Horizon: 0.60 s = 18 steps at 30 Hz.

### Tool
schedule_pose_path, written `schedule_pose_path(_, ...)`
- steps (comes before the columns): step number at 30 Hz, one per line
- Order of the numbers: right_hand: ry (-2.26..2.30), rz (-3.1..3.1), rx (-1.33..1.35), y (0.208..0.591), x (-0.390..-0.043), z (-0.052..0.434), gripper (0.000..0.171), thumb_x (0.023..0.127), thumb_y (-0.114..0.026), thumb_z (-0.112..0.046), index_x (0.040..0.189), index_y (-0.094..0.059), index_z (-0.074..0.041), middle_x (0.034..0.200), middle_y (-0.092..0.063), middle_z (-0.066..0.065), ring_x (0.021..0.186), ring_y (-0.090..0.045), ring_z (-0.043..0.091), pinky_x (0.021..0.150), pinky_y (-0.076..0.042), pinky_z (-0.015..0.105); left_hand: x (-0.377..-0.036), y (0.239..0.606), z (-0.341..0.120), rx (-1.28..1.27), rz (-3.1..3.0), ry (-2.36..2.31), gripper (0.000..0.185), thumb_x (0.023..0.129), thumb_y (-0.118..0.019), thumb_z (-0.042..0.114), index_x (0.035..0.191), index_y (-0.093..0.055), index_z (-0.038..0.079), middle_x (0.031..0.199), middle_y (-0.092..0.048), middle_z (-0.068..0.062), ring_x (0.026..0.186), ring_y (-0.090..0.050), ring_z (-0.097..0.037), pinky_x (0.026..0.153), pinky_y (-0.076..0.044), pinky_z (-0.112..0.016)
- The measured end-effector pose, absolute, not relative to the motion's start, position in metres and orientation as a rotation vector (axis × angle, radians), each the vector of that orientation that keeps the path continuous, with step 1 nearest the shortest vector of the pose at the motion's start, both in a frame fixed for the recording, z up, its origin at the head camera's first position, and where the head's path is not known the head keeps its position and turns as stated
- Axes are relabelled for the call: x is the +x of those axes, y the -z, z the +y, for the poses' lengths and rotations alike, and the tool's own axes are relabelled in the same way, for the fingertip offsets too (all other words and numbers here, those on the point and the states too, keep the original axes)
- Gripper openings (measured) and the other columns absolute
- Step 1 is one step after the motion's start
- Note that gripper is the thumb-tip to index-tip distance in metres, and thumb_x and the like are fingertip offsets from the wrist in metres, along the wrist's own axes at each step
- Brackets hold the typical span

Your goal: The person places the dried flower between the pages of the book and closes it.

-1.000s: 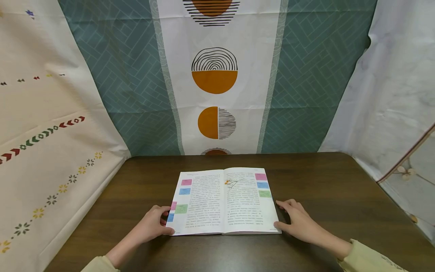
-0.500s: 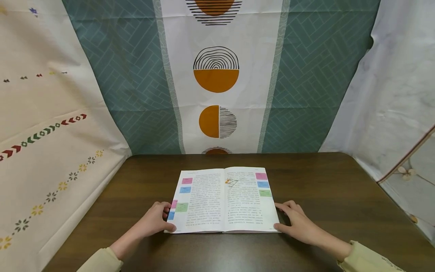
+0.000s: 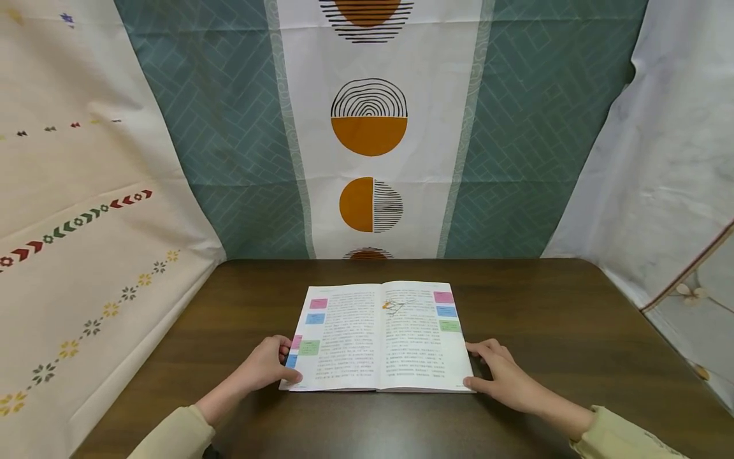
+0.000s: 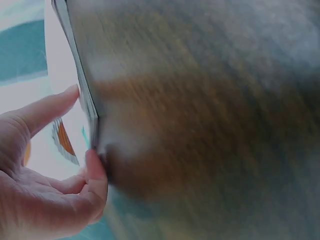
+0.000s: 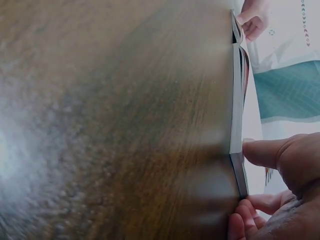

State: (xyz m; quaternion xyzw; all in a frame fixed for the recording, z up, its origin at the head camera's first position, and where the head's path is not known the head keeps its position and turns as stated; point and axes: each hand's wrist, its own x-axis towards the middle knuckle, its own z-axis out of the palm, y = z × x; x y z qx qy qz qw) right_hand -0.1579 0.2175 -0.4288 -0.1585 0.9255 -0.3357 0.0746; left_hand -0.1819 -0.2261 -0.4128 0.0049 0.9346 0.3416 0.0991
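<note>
An open book with printed pages lies on the brown table. Pink, blue and green notes line its outer margins, and a small orange branch picture is on the right page. My left hand holds the left edge near the lower corner, thumb on the page and fingers curled at the side. In the left wrist view its thumb lies on the page. My right hand grips the lower right corner, its thumb on top and fingertips low against the side edge.
The dark wooden table extends around the book. Behind it hangs a green and white cloth with orange and black circles. A cream patterned cloth covers the left side, a pale floral one the right.
My left hand has shifted slightly up along the book's left edge, its thumb farther over the page. The right hand keeps its place at the corner. The head view has swung slightly left.
</note>
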Motion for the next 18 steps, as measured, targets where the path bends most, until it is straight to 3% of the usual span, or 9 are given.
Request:
schedule_pose_path(10, 1.113, 2.679, -0.578, 0.4267, -0.1603, 0.2168, 0.067, 0.085, -0.076, -0.019, 0.137, -0.046, 0.011, 0.113, -0.051, 0.013, 0.101, -0.047, 0.021, 0.076, -0.045, 0.024, -0.1819, 0.4074, -0.221, -0.005, 2.78, -0.978, 0.058, 0.064, -0.089, 0.006, 0.11, -0.058, -0.009, 0.092, -0.06, -0.01, 0.079, -0.053, -0.018, 0.072, -0.048, -0.03)
schedule_pose_path(18, 1.215, 2.598, -0.545, 0.4268, -0.1618, 0.2145, 0.071, 0.083, -0.077, -0.008, 0.137, -0.041, 0.02, 0.109, -0.051, 0.015, 0.095, -0.049, 0.019, 0.075, -0.052, 0.026, -0.1833, 0.4136, -0.2233, -0.059, 2.701, -1.117, 0.059, 0.066, -0.088, 0.004, 0.112, -0.053, -0.01, 0.095, -0.06, -0.013, 0.08, -0.053, -0.019, 0.072, -0.046, -0.029)
